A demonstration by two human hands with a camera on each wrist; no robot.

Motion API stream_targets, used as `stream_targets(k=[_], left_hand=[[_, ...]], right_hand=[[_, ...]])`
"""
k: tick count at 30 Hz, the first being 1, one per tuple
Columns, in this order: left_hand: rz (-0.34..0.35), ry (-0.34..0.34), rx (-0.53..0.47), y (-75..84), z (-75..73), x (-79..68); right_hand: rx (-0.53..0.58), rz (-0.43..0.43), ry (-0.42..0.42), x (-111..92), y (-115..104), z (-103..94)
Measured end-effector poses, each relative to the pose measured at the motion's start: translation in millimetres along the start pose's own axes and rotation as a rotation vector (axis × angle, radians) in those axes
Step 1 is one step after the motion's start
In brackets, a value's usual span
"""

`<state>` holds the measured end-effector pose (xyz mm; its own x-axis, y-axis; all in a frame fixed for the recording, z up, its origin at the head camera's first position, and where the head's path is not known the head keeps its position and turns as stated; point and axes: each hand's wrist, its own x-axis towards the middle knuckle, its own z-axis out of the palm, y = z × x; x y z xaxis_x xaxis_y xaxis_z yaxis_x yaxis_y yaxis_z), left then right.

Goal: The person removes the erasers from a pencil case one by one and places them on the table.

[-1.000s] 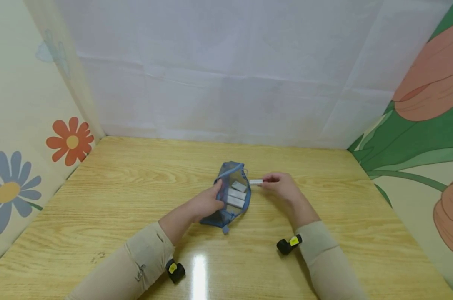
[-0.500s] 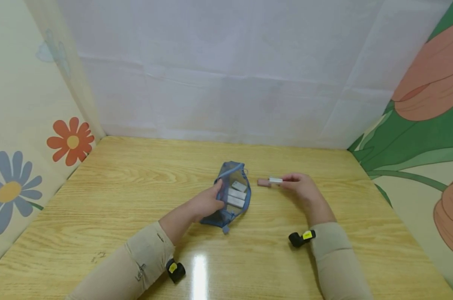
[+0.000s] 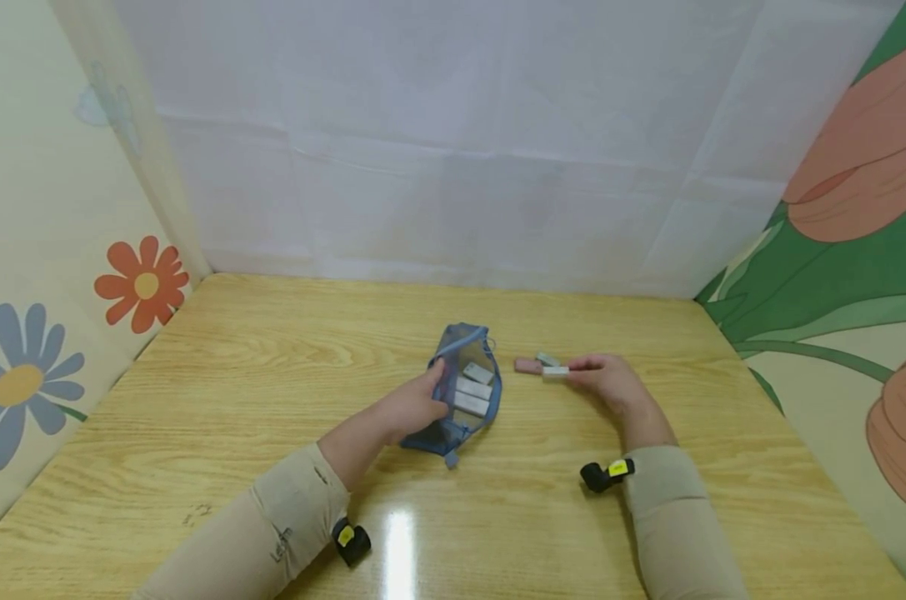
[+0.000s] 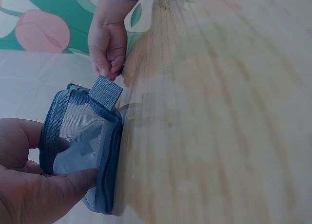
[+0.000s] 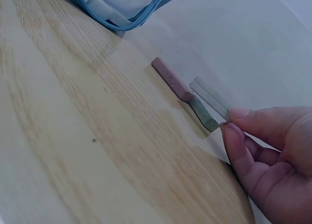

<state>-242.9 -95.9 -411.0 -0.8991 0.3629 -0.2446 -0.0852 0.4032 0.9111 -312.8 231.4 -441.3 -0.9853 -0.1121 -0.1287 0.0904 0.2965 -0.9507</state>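
My left hand [image 3: 411,407] grips the side of a blue mesh zip pouch [image 4: 80,112], fingers and thumb around its edge and the mouth facing right. Several pale rectangular bars [image 3: 473,395] show inside it. To the pouch's right, my right hand [image 3: 613,383] pinches the end of a small whitish bar [image 5: 209,95] between thumb and fingertips. That bar overlaps a grey-green bar [image 5: 204,116] in the right wrist view. The green bar meets the end of a dusty pink bar [image 5: 171,80], which lies on the table.
The wood-grain table [image 3: 272,350] is bounded by a white sheet [image 3: 437,167] at the back and flower-printed panels on both sides. A pull tab [image 4: 106,92] sticks out from the pouch. Black cameras sit at both sleeves.
My right hand has moved right with the whitish bar, away from the pouch's mouth, then slightly toward me. The pink and green bars have come into sight. My left hand and the pouch stay put.
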Motion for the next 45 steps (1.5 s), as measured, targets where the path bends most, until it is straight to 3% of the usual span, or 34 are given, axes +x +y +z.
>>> stream_targets(k=[3,8,18,31,41,45], left_hand=[[-0.005,-0.002,-0.001,-1.3,0.0,0.6],[-0.005,0.002,0.003,-1.5,0.2,-0.2],[-0.018,0.008,-0.002,-3.7,-1.0,0.9],[-0.019,0.007,0.007,-5.5,-1.0,2.5],[-0.02,0.027,0.038,-4.1,1.2,2.7],[-0.015,0.023,0.041,-3.0,0.9,2.6]], right_hand=[[0.023,-0.008,-0.018,-1.2,-0.8,0.9],[-0.036,-0.018,-0.019,-0.2,-0.7,2.3],[-0.117,0.037,0.017,2.9,-2.6,5.7],[-0.13,0.073,0.01,4.8,-2.0,3.1],[0.133,0.087,0.014,-0.1,-3.3,0.5],[0.169,0.059,0.039,-2.8,-10.2,0.2]])
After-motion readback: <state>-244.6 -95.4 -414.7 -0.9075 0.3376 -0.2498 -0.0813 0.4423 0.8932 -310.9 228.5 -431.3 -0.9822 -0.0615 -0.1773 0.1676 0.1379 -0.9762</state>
